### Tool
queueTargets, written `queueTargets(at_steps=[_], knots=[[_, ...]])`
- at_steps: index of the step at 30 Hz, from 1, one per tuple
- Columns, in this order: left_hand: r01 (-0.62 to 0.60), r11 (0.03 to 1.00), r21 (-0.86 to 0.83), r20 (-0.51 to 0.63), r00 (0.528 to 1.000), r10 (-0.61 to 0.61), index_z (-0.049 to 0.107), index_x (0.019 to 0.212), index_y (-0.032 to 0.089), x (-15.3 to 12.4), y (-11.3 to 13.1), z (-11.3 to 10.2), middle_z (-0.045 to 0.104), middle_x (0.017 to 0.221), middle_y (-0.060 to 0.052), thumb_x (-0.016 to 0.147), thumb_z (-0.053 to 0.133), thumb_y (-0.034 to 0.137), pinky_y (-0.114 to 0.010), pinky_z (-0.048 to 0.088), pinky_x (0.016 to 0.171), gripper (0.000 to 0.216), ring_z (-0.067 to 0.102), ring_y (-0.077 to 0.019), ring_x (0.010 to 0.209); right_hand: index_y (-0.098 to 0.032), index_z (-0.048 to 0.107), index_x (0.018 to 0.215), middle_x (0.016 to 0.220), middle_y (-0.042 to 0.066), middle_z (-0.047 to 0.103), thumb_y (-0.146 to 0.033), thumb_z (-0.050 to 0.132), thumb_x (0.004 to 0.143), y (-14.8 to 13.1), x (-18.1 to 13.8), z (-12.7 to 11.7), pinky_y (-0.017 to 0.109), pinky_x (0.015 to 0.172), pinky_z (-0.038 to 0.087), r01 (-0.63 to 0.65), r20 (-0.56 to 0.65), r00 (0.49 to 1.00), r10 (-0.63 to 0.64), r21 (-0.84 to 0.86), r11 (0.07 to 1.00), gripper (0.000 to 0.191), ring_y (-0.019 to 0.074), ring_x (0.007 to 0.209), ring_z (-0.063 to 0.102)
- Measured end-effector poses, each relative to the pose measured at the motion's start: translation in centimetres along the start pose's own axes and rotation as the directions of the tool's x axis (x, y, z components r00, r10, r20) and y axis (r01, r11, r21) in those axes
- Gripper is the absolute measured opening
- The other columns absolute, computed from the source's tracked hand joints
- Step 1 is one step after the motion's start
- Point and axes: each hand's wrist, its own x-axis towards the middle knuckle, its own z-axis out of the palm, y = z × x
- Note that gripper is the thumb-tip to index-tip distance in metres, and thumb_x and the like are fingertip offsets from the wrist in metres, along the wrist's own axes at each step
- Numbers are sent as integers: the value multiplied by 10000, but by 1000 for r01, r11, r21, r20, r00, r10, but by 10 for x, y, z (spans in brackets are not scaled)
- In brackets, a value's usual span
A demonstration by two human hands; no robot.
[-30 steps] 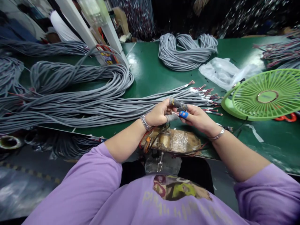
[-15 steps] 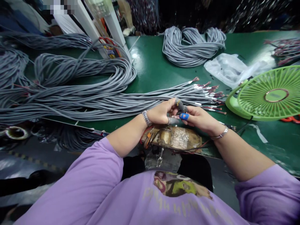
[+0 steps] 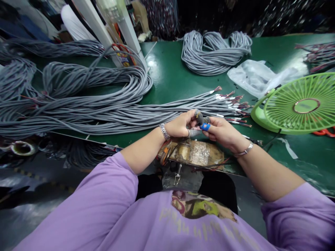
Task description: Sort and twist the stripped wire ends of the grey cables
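Apparently teasing out thin reddish wire ends [image 3: 195, 128] before round grey cables [image 3: 146, 116], pinches them in blue-thumbed right hand [image 3: 222, 131], beside grey-wrapped left hand [image 3: 180, 126], curled but unclear in grip, likely needing steady pressure next.

A light green fan [image 3: 306, 104] stood toward the right of the green desk [image 3: 162, 87], its round grille tipped back, and some orange-red loops [image 3: 326, 132] peeked out from under its lower edge. A crumpled, see-through plastic bag [image 3: 255, 75] lay just beyond the fan, with a thin white strip [image 3: 289, 148] nearer the front. Over on the left, a packet [image 3: 122, 58] with yellow markings sat beside a white post [image 3: 134, 40]. Farther back I could see another person [image 3: 74, 22], only partly, in white.
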Motion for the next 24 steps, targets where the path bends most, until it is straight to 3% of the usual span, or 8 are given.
queueTargets(at_steps=[7,13,17,19,21,22,24], knots=[[-52,996,-70,-1,999,52,495,817,172,2,3,3,512,705,29,661,826,421,-222,395,556,442,463,-72,593,-176,524,729,530,-57,542,-415,787,717,-4,-4,1,177,333,257,67,-106,992,-70,-33,997,355,29,355,366],[-200,973,117,-97,972,212,565,742,169,6,-1,-1,522,723,14,622,852,437,-231,407,579,410,477,-87,625,-161,575,747,538,-45,548,-353,738,777,-4,-6,9,176,336,297,125,-189,972,-141,-93,988,253,32,366,388],[-215,963,166,-142,961,239,594,679,178,2,5,-3,510,688,14,574,883,387,-246,400,578,372,462,-93,607,-169,587,769,547,-48,543,-376,751,771,-5,-3,1,177,333,330,131,-250,958,-143,-66,989,265,35,366,391],[-180,978,107,-251,947,202,578,665,185,-1,7,-6,502,667,23,576,884,351,-238,398,562,359,459,-82,580,-186,560,781,554,-57,533,-353,744,780,-7,1,-12,176,338,355,155,-353,922,-162,-47,987,248,36,366,388],[-137,990,-41,-415,903,108,541,689,197,-3,7,-10,491,649,42,609,866,338,-220,395,529,363,451,-62,531,-199,539,776,557,-65,517,-337,721,801,-7,4,-24,174,348,375,213,-431,877,-211,-43,976,230,35,368,385],[-120,982,-146,-477,878,36,519,714,204,-3,6,-11,484,638,55,628,854,341,-210,392,506,371,446,-53,501,-202,529,763,561,-61,522,-340,709,810,-7,6,-27,178,357,392,237,-438,867,-240,-62,969,232,38,371,398],[-80,923,-376,-495,859,-127,482,764,217,0,6,-13,467,605,79,650,835,347,-193,378,459,393,442,-48,450,-196,557,799,589,-41,572,-341,694,822,-4,6,-28,194,395,441,273,-393,863,-319,-169,947,201,56,396,470]])
